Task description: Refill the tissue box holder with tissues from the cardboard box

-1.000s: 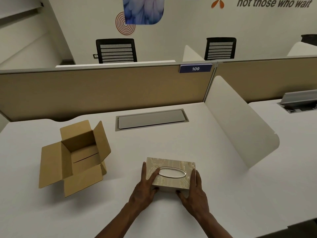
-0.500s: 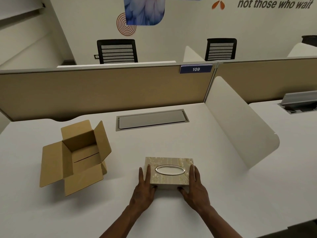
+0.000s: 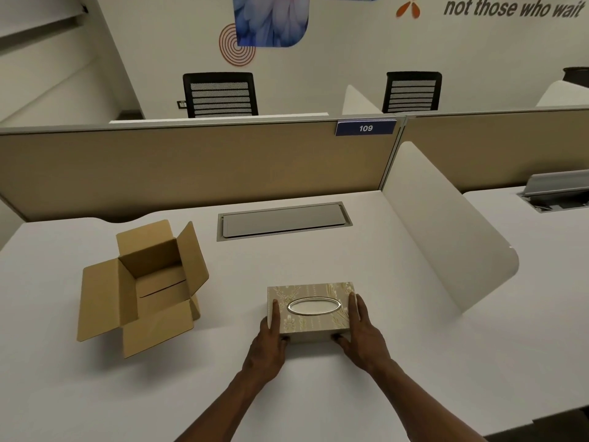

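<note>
Tissue box holder (image 3: 310, 309): beige with a pale floral pattern and a silver oval ring around the slot on top; sits flat on the white bench (image 3: 318, 393), near the middle and toward the near edge.
Left hand (image 3: 269, 341): clasps the holder's left end, fingers laid along the left side and top edge, thumb on the near face.
Right hand (image 3: 363, 334): clasps the holder's right end the same way, fingers up the right side, thumb tucked against the near face.
Cardboard box (image 3: 149, 283): to the left of the holder and well apart from it, all four flaps spread open; what can be seen of the inside is bare brown card with a slit in one panel.
Cable hatch (image 3: 283, 220): grey, closed, set into the bench beyond the holder.
Divider (image 3: 443, 228): white rounded panel standing on the right.
Partition (image 3: 191, 167): tan, along the far edge, with a blue "109" tag (image 3: 365, 128).
</note>
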